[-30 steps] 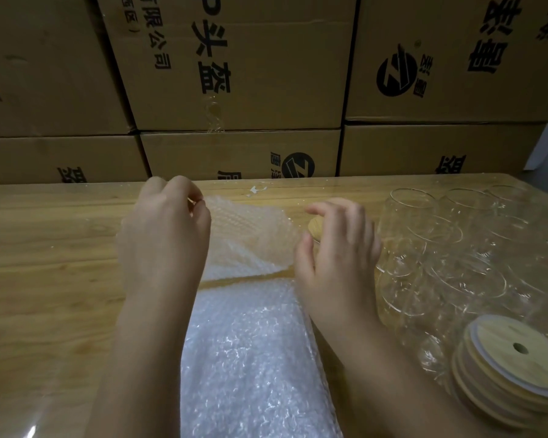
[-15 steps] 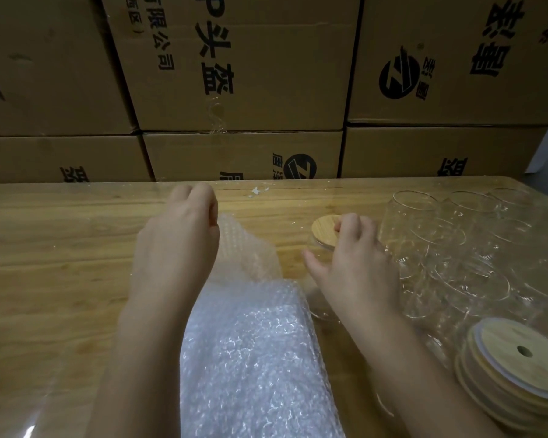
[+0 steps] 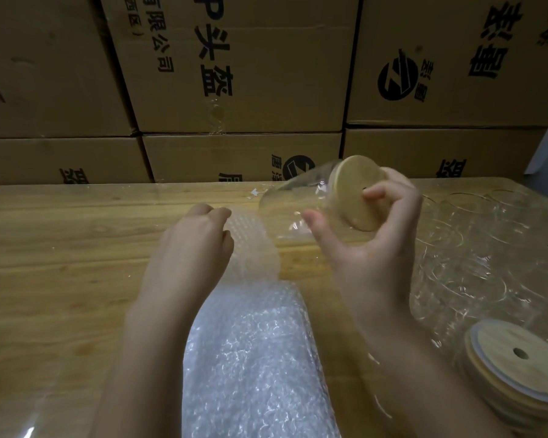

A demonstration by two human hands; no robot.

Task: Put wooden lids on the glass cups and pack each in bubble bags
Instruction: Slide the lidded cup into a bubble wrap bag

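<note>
On the bench (image 3: 60, 248), the left hand (image 3: 196, 248) is pinching the raised mouth of the top bag (image 3: 250, 245), a soft, crinkly bubble film lying on a stack (image 3: 250, 358). The right hand (image 3: 374, 257) is holding the cup (image 3: 285, 203) tipped sideways above the bench, fingers curling round its round wooden lid (image 3: 351, 191). The glass is likely going to be slippery and fragile, so gripping wall and lid together is looking safest. Bare cups (image 3: 475, 248) and spare lids (image 3: 519, 368) are waiting at the right.

Glass cups (image 3: 469, 263) crowd right; table (image 3: 60, 254) free at left.
</note>
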